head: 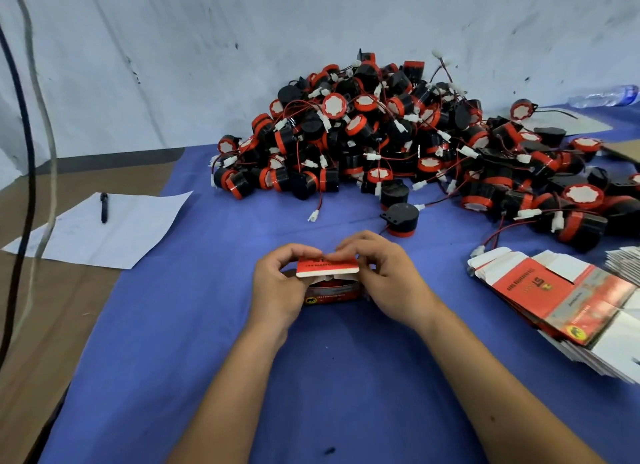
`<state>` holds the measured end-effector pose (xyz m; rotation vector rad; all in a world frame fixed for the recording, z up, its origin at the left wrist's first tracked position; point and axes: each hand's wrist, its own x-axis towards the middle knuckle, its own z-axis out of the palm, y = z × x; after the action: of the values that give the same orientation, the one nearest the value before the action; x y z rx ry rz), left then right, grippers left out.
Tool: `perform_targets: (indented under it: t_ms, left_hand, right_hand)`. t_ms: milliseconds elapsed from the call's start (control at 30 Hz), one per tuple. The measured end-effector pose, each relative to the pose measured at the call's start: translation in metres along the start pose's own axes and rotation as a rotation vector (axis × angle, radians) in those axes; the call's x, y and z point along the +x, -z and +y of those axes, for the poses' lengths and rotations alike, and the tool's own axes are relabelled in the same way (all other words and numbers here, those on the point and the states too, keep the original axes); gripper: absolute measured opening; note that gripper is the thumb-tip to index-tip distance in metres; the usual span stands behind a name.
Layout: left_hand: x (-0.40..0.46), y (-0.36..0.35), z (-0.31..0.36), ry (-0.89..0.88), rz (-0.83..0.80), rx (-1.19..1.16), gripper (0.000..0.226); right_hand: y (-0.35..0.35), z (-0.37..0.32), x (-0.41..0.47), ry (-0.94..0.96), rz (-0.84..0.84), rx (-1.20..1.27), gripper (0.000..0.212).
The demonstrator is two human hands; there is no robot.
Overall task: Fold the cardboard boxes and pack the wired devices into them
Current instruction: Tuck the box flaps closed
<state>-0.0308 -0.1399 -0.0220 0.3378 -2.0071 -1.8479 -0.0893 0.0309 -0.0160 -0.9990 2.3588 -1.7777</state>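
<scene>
In the head view, you had the red carton pinched between both hands, low and central over the blue cloth. Your left hand curled round its left end, thumb and fingertips closed on the top flap's left corner. Your right hand came over from the other side, its fingers bent down onto the flap's upper edge and right corner. Neither hand had any slack in it; both were closed on the cardboard.

The carton's long axis ran left to right, straight across between your two grips, and the red top flap stood half raised with its white edge facing you, a dark gap open beneath it. Whether a device already sat inside, the view did not show clearly. I judge the flap was the step in hand: it hinged along the far side, so the closing push would go down and toward you, with both hands equally near.

The nearest loose buzzer lay just beyond your right fingers, up and slightly right of the grip, its wire trailing away. The big heap of wired buzzers sat farther off in the same direction. The stack of flat carton blanks lay well to the right of your right wrist, so that hand was the nearer one for either reach.

Away to your left lay a pen on a sheet of paper.
</scene>
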Motion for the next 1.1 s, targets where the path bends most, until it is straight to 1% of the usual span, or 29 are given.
perform_targets:
  t_ms: [67,167,200,233,267,333,400,567,633,700,767,800,867,933,1000,1100]
  left_hand:
    - [-0.001,0.006,0.003,0.076,-0.069,-0.075,0.039]
    - [0.003,0.026,0.006,0.2,-0.284,-0.256,0.035]
    - [0.004,0.032,0.006,0.215,-0.346,-0.288,0.031]
    - [0.003,0.036,0.005,0.206,-0.389,-0.279,0.027]
    - [0.001,0.038,0.003,0.169,-0.411,-0.226,0.023]
    - [-0.003,0.038,0.0,0.058,-0.407,-0.069,0.021]
    - [-0.003,0.036,-0.003,-0.006,-0.404,-0.007,0.027]
    - [-0.004,0.03,-0.003,-0.082,-0.37,0.073,0.022]
    - [-0.005,0.029,-0.002,-0.093,-0.362,0.082,0.021]
    - [-0.005,0.03,-0.001,-0.085,-0.36,0.098,0.023]
    - [-0.004,0.032,-0.001,-0.071,-0.362,0.133,0.029]
    - [-0.003,0.033,-0.001,-0.067,-0.363,0.145,0.037]
    - [-0.004,0.034,-0.001,-0.073,-0.368,0.139,0.056]
    - [-0.004,0.033,-0.001,-0.079,-0.368,0.137,0.07]
    - [-0.003,0.032,-0.002,-0.097,-0.365,0.158,0.074]
    - [-0.002,0.033,-0.001,-0.119,-0.362,0.181,0.071]
  right_hand:
    - [0.006,-0.004,-0.002,-0.023,-0.048,-0.027,0.046]
    - [0.012,-0.006,-0.004,-0.078,-0.119,-0.031,0.045]
    - [0.012,-0.008,-0.005,-0.071,-0.128,-0.06,0.037]
    - [0.011,-0.009,-0.006,-0.042,-0.12,-0.108,0.024]
    - [0.01,-0.009,-0.006,-0.004,-0.114,-0.158,0.016]
    - [0.007,-0.007,-0.007,0.063,-0.101,-0.225,0.024]
    - [0.007,-0.007,-0.006,0.097,-0.092,-0.243,0.028]
    - [0.001,-0.004,-0.004,0.134,-0.068,-0.32,0.025]
    - [0.0,-0.003,-0.004,0.148,-0.064,-0.322,0.025]
    - [0.001,0.0,-0.005,0.171,-0.075,-0.378,0.029]
    - [0.0,0.004,-0.007,0.195,-0.092,-0.468,0.037]
    - [0.0,0.004,-0.008,0.203,-0.087,-0.495,0.039]
    - [0.001,0.004,-0.009,0.228,-0.047,-0.497,0.036]
    - [0.002,0.001,-0.008,0.282,0.017,-0.496,0.03]
    - [0.001,-0.002,-0.006,0.292,0.074,-0.468,0.028]
    - [-0.005,-0.004,-0.004,0.214,0.071,-0.357,0.033]
